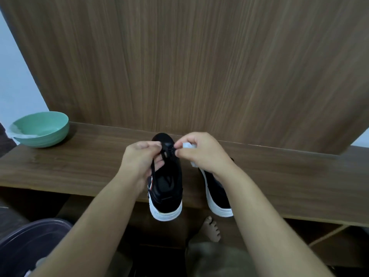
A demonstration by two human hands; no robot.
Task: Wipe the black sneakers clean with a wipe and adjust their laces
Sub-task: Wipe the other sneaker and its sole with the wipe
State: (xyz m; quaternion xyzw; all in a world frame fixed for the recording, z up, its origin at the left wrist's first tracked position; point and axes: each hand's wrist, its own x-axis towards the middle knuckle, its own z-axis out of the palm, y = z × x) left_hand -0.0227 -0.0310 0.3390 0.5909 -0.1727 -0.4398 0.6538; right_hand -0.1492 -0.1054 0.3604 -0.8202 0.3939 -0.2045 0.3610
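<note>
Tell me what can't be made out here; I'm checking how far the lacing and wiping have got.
- Head view: the right sneaker front, laces included, is hidden by the right hand.
- The wipe shows only as white bits in that hand; its state is unclear.
- Left sneaker: the left hand and curled fingers cover most of the laces.
- Green bowl: its contents cannot be told.

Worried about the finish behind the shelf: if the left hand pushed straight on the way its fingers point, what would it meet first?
Probably the right hand: the left hand points across the sneaker at it, both pinching the laces. Depth is unclear.
</note>
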